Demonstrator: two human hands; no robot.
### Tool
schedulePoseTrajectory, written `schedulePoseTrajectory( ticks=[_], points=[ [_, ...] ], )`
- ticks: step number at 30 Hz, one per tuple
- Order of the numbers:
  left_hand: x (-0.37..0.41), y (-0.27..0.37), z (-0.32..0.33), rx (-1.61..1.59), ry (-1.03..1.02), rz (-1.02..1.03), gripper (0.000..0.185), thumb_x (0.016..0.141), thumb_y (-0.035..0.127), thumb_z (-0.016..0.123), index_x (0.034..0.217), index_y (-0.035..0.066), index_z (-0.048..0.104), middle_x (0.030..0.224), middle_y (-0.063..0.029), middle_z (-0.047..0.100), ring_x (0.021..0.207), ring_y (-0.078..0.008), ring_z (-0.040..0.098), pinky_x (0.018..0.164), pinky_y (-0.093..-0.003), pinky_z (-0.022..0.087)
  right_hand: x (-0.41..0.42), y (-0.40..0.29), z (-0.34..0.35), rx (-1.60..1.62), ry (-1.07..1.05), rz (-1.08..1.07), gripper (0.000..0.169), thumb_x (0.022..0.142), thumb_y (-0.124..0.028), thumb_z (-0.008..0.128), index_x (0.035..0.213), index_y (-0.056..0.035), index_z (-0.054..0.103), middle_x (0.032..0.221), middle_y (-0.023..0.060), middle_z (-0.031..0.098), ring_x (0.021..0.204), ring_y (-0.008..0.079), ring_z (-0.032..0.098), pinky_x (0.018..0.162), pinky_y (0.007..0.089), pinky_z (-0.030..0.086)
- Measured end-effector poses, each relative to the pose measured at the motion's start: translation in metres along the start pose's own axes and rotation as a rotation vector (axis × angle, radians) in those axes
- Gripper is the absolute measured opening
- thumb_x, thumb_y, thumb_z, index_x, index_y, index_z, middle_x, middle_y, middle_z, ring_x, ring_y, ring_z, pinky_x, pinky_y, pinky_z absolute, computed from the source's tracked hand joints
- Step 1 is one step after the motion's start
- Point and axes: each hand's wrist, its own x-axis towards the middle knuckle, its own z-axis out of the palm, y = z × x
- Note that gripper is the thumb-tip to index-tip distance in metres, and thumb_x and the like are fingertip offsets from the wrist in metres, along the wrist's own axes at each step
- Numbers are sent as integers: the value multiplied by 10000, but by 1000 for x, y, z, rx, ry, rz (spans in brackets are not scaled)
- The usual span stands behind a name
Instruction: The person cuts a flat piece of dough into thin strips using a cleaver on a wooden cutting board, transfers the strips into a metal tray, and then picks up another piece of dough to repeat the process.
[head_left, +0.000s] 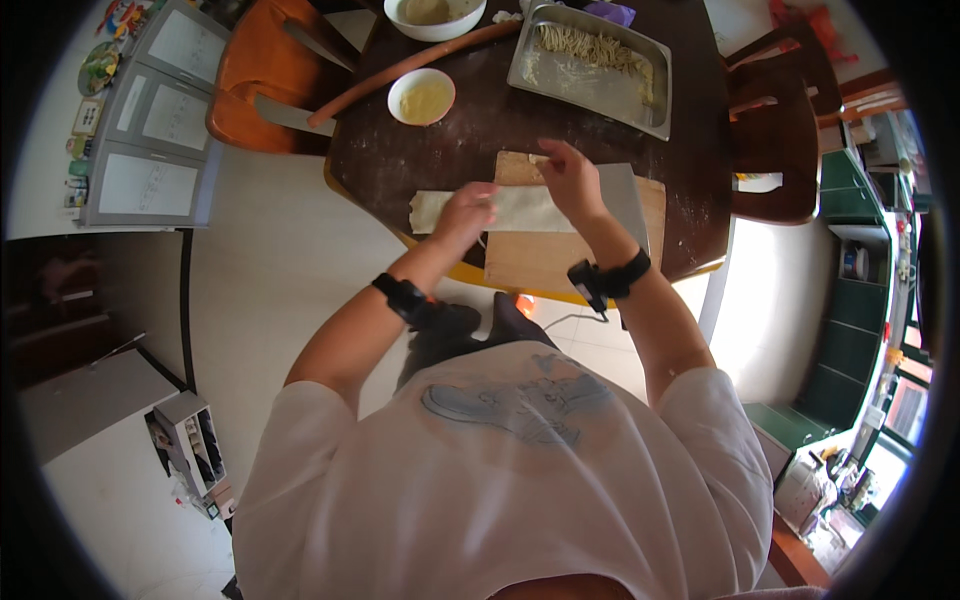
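Note:
A long folded strip of dough (529, 210) lies across a wooden cutting board (532, 259), its left end reaching past the board over the dark table. My left hand (469, 210) is over the strip's left part, fingers curled; whether it grips the dough cannot be told. My right hand (571, 176) is bent above the board's far side, and a small pale piece, perhaps dough, shows by its fingertips. Beside my right wrist, a broad flat metal blade (628, 196), seemingly a cleaver, lies on the right part of the board, partly hidden by my forearm.
Beyond the board stands a steel tray (592, 101) with cut noodles (592, 46). A small bowl of pale flour (421, 97), a long wooden rolling pin (412, 66) and a larger white bowl (435, 31) are at the far left. Wooden chairs (262, 79) flank the table (465, 150).

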Motion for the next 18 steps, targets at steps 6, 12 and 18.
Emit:
schedulePoseTrajectory(
  ticks=[6,12,18],
  points=[
    [-45,1,-118,-63,63,-62,315,901,106,605,1208,42,569,1180,-62,578,1006,-160,587,893,-295,491,45,19,56,120,-32,-38,585,753,-4,616,1322,-99,518,1329,213,516,1311,382,415,1033,382,402],
    [-105,3,-251,-17,115,-75,311,926,121,564,1225,39,565,1225,-61,573,1082,-177,565,954,-314,457,54,10,66,-378,39,95,576,756,-99,688,1311,-132,538,1333,236,475,1241,347,475,1009,392,432],
    [-133,3,-363,22,173,-115,292,939,159,535,1209,56,576,1209,-62,570,1064,-169,566,922,-309,464,56,-58,84,-628,180,326,580,678,-120,756,1234,-113,593,1209,213,480,1045,354,575,896,382,502]
  ],
)
